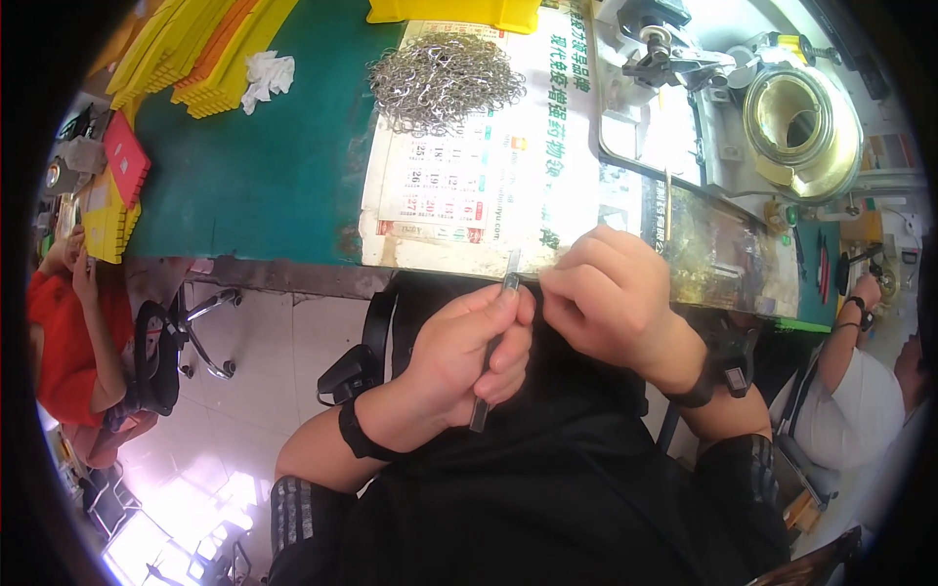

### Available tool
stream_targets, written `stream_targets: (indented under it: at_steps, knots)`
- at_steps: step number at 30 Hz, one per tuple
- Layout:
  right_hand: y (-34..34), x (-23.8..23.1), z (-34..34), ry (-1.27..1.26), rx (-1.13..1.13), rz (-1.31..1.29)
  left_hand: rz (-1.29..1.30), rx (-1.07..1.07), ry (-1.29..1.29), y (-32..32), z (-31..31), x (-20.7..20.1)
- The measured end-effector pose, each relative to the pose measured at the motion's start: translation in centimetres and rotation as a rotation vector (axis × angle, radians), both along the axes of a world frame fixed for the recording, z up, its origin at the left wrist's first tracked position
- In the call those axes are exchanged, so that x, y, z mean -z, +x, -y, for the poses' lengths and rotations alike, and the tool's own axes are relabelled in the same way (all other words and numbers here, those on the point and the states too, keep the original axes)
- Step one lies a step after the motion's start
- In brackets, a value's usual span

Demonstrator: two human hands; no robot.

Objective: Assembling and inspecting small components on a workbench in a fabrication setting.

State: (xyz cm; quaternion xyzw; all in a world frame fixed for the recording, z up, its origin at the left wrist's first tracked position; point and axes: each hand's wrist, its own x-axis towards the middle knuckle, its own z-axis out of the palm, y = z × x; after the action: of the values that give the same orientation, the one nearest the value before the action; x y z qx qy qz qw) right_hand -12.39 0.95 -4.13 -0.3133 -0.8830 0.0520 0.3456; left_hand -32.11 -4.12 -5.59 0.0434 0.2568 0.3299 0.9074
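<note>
My left hand (454,356) is wrapped round a narrow, flat metal strip (480,416), whose lower end sticks out below my fingers. Its pale tip shows above my thumb, near the table's front edge. A small shiny piece (511,281) sits at the thumb tip; its kind is too small to tell. Close beside it on the right, my right hand (616,293) is closed with fingers curled in, and what they hold, if anything, is hidden. Beyond both hands, a tangled heap of small silvery wire-like metal pieces (445,83) lies on a printed paper sheet (420,210).
Yellow trays (186,54) are stacked at the far left of the green tabletop (264,166), near a crumpled white tissue (267,78). A yellow bin (454,12) stands at the back. Right of the paper is a machine with a brass-coloured ring (787,117). Other people sit at either side.
</note>
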Motion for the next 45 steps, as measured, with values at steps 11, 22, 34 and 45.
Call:
stream_targets:
  at_steps: [11, 22, 34, 45]
  knots:
    - [4.4, -3.0, 1.6, -0.081, 0.075, -0.282, -0.465, 0.086, 0.428, 0.3, 0.6, 0.5]
    - [24.8, -4.5, 8.4, 0.054, 0.927, -0.479, -0.497, -0.062, 0.726, 2.7, 1.0, -1.7]
    - [36.0, -1.7, 0.6, 0.042, 1.149, -0.256, -0.355, 0.095, 0.848, 3.4, 0.2, -1.3]
    - [34.8, -2.3, 2.9, -0.306, 1.167, -0.12, -0.341, 0.133, 0.843, 3.9, -1.7, 1.3]
